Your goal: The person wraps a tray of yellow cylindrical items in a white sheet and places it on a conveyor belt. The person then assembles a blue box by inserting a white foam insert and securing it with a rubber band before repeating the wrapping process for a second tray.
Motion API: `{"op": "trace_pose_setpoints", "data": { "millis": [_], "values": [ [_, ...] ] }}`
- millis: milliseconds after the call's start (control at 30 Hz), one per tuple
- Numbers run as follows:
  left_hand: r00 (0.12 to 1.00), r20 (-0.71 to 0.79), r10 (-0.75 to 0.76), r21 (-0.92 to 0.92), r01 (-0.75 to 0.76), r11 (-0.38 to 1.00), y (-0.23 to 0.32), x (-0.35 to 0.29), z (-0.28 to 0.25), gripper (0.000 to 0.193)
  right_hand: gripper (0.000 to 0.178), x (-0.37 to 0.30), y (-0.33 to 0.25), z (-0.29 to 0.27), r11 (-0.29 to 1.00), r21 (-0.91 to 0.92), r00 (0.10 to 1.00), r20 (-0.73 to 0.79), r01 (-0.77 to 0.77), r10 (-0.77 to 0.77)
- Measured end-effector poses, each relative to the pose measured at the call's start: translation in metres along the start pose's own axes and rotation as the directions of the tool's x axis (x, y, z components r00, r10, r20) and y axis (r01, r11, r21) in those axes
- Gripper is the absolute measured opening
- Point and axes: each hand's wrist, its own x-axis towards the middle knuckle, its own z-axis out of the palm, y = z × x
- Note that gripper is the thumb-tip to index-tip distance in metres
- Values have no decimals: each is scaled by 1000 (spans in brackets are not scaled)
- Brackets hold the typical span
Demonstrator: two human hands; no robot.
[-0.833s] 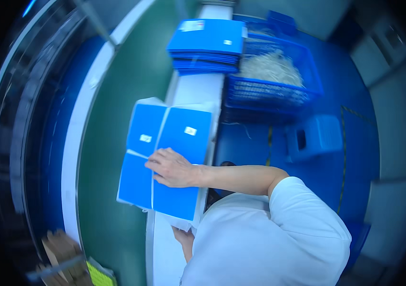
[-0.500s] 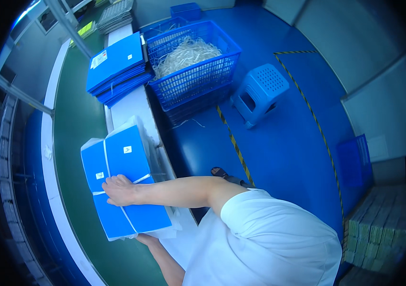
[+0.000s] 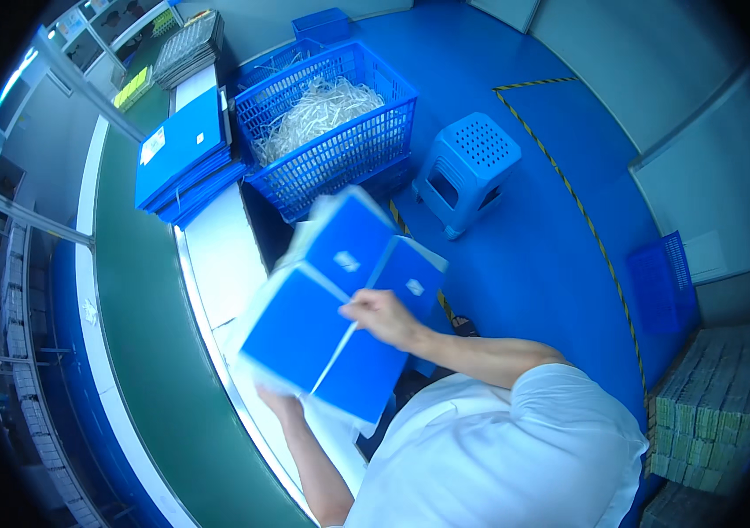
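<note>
A strapped bundle with a flat blue top, translucent plastic wrap at its sides and two small white labels is held tilted, somewhat blurred. White straps cross over its top. My right hand is closed on the strap near the crossing. At the bundle's near left edge, my left hand holds it from the side, its fingertips hidden behind the wrap. Part of the bundle hangs beyond the white bench, over the blue floor.
Beyond the bundle lies a stack of blue boards, beside a blue crate of white strap scraps. A blue stool stands on the floor. Along the bench's left runs a green conveyor belt. Packed stacks sit at right.
The bundle has moved right from the green belt and bench edge and turned. My right hand stays on its strap, and my left hand has moved along with it.
</note>
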Motion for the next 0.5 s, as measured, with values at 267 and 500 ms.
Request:
{"op": "trace_pose_setpoints", "data": {
  "millis": [267, 500],
  "values": [
    [897, -56, -438, 705, 346, 618, -156, -128, 58, 37, 44, 36, 128, -264, 855, -271, 875, -338, -443, 346],
    [652, -96, -753, 960, 260, 102, -225, -262, -25, 32, 38, 89, 371, -502, 417, -343, 540, -574, -841, 616]
  ]
}}
